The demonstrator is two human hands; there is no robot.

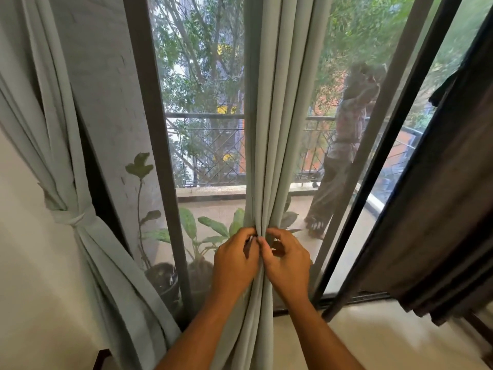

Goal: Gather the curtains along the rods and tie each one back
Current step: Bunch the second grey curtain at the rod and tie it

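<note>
A pale green curtain hangs gathered into a narrow bunch in front of the window's middle. My left hand and my right hand pinch its folds together at waist height, fingertips touching at the centre. A second pale green curtain hangs at the far left, bound by a knotted fabric tie against the white wall. No rod is in view.
A dark brown curtain hangs loose at the right. Sliding window frames stand behind the curtains. Potted plants sit outside on the balcony, where a person stands by the railing. Pale floor lies at the lower right.
</note>
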